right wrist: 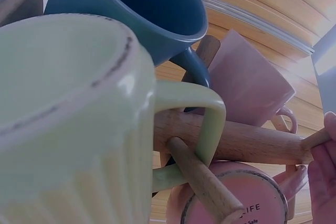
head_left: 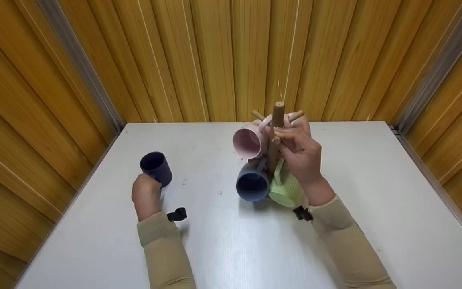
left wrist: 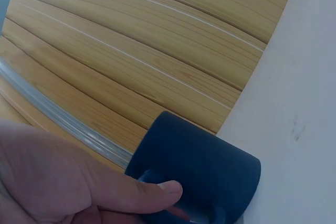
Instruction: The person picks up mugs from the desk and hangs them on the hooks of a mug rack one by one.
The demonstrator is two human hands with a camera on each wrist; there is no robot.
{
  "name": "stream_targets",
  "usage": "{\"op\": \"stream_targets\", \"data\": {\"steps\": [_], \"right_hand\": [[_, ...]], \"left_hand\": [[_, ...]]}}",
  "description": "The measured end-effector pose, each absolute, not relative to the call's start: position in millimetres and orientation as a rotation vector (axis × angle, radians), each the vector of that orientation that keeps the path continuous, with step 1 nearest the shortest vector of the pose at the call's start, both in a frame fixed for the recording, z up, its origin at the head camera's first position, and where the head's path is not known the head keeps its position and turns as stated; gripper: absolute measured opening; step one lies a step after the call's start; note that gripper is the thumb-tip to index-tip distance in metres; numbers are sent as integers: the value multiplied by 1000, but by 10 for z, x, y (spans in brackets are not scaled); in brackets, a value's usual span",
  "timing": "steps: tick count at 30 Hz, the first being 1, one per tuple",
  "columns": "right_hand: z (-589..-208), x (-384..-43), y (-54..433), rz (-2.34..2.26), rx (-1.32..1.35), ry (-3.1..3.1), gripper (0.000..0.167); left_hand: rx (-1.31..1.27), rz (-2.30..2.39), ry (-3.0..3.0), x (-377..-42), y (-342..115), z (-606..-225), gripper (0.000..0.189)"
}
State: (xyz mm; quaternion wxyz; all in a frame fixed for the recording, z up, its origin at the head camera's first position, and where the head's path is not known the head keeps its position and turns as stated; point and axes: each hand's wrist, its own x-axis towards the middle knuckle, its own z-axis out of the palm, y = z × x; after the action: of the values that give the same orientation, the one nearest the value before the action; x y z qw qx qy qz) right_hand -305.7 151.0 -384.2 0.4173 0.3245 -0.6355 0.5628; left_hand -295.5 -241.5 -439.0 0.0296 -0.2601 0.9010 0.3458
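My left hand (head_left: 146, 192) grips a dark navy mug (head_left: 164, 170) by its handle at the left of the table, mouth up. In the left wrist view the thumb (left wrist: 169, 186) presses near the handle. My right hand (head_left: 304, 155) pinches a wooden mug tree (head_left: 278, 113) near a short peg high on its post. Hanging on the tree are a pink mug (head_left: 248, 142) at upper left, another pink mug (head_left: 304, 123) partly behind my hand, a blue mug (head_left: 252, 185) at lower left and a ribbed light green mug (head_left: 284, 195) at lower right, by its handle.
All this is on a white table (head_left: 211, 241). Wood-look panel walls (head_left: 215, 60) rise behind it and at both sides, with grey metal strips in the corners. Black wrist mounts (head_left: 177, 214) sit at both sleeves.
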Motion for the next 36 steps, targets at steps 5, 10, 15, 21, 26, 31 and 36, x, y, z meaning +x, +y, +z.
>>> {"op": "stream_targets", "data": {"steps": [5,10,15,21,26,31,36], "right_hand": [[-3847,-3068,1505,1408,802,-1600,26],[-3849,-3072,1513,1364,780,-1615,25],[-3844,-3070,1516,1350,768,-1608,27],[-3852,-3063,1517,1352,763,-1616,25],[-3850,-3067,1511,1362,767,-1606,27],[-3858,-3064,1500,1368,776,-1605,26],[-3861,-3066,1492,1376,785,-1602,25]], "left_hand": [[-810,1079,2815,-2957,-2431,-4438,44],[-886,1147,2855,-2962,-2405,-4424,39],[-1011,1315,2927,-3048,-2389,-4442,36],[-1085,1544,2986,-3145,-2404,-4533,35],[-1078,1610,3011,-3164,-2430,-4584,33],[-1064,1643,3007,-3130,-2427,-4552,33],[-969,1712,3026,-3054,-2367,-4343,33]]}}
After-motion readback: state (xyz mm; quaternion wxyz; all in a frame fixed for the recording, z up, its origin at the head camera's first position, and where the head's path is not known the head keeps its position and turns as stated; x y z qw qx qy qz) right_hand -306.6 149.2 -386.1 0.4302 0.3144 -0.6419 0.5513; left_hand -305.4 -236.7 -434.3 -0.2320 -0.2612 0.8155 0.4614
